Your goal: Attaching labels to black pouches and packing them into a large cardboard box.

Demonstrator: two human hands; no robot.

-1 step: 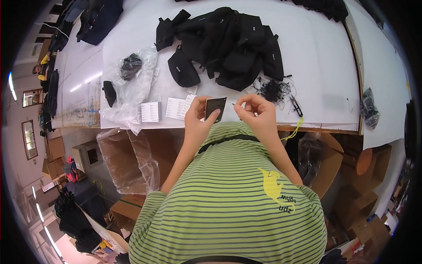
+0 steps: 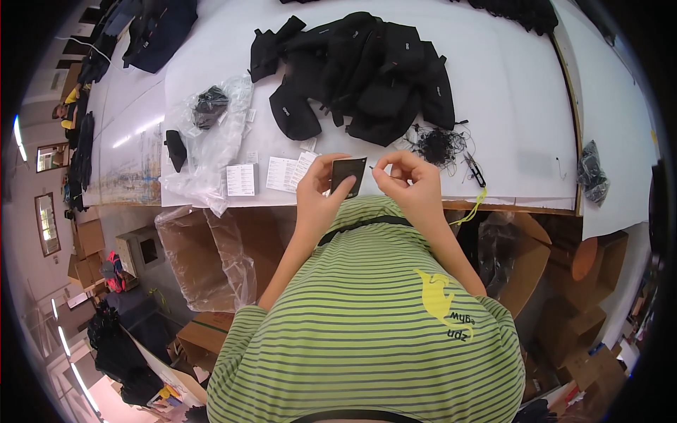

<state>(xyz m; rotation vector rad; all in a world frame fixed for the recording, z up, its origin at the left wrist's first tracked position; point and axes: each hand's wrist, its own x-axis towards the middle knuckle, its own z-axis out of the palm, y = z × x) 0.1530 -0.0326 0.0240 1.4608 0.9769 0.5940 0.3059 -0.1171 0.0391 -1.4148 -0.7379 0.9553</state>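
My left hand (image 2: pixel 317 189) holds a black card tag (image 2: pixel 350 169) upright between thumb and fingers. To its right, my right hand (image 2: pixel 415 183) is pinched closed, with a tiny dark tip showing at its fingertips beside the tag. That small thing is too little to name. A tangle of thin black strings (image 2: pixel 437 146) lies on the table just beyond my right hand. Thread snips (image 2: pixel 475 171) with a yellow cord rest to the right of the strings. Beyond both hands is a heap of black fabric pieces (image 2: pixel 352 70).
White printed labels (image 2: pixel 282 173) and a white label stack (image 2: pixel 241 180) lie left of my left hand. Farther left is a clear plastic bag (image 2: pixel 211 151). Open cardboard boxes (image 2: pixel 187 254) stand below the table edge. A plastic-wrapped dark bundle (image 2: pixel 593 176) lies far right.
The black tag has tipped and shifted slightly to the right. My right hand has come a little to the left, nearer the tag.
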